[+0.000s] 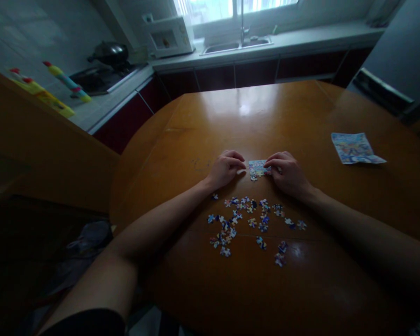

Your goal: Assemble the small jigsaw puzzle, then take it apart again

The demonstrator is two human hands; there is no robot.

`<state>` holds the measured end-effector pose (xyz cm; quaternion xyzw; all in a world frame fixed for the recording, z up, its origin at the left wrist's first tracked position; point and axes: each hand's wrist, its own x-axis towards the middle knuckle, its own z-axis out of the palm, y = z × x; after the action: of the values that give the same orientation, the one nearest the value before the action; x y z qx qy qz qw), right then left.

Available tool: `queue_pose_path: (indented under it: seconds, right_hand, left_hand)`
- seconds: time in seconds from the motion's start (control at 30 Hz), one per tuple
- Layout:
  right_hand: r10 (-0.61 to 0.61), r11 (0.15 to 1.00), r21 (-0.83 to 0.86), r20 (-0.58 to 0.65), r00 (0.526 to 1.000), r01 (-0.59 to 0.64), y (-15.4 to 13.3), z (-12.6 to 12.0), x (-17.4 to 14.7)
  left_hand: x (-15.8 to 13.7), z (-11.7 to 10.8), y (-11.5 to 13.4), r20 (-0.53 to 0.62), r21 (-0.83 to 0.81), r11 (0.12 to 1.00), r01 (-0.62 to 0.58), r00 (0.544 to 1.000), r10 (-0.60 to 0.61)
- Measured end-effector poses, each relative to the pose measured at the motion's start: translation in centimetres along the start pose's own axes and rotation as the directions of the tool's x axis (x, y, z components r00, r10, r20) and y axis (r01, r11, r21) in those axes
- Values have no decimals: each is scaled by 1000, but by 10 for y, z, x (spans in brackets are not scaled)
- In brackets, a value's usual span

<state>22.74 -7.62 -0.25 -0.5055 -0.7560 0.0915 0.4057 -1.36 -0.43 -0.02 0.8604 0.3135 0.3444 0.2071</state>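
A partly joined jigsaw puzzle (258, 168) with a ragged lower edge lies on the wooden table, between my two hands. My left hand (227, 169) rests just left of it, with a gap between its curved fingers and thumb and nothing visible held. At the puzzle's right edge, my right hand (287, 173) has its fingers bent down in a pinch on a puzzle piece, mostly hidden beneath the fingertips. Loose puzzle pieces (227, 226) lie scattered nearer to me, some overlapping. One single piece (215, 196) sits close to my left wrist.
The round-ended wooden table (196, 121) has a creased picture sheet (355, 148) at its right. Beyond stand a counter with a sink (236, 45), a white microwave (171, 37) and a stove with a black wok (110, 53). Bottles (66, 81) stand at far left.
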Motion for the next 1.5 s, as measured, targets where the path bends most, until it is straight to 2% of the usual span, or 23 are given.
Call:
queue_pose_path:
  seconds: [0.83, 1.13, 1.5]
  right_hand:
    - [-2, 1000, 4, -13, 1000, 2, -2, -2, 2]
    - [-3, 999, 37, -67, 998, 5, -21, -16, 6]
    - [-18, 999, 36, -83, 996, 21, -22, -43, 14]
  left_hand:
    - [0, 1, -1, -27, -30, 1000, -4, 1000, 4]
    - [2, 0, 1, -28, -18, 1000, -3, 1000, 2]
    - [1, -2, 0, -14, -22, 1000, 3, 1000, -4]
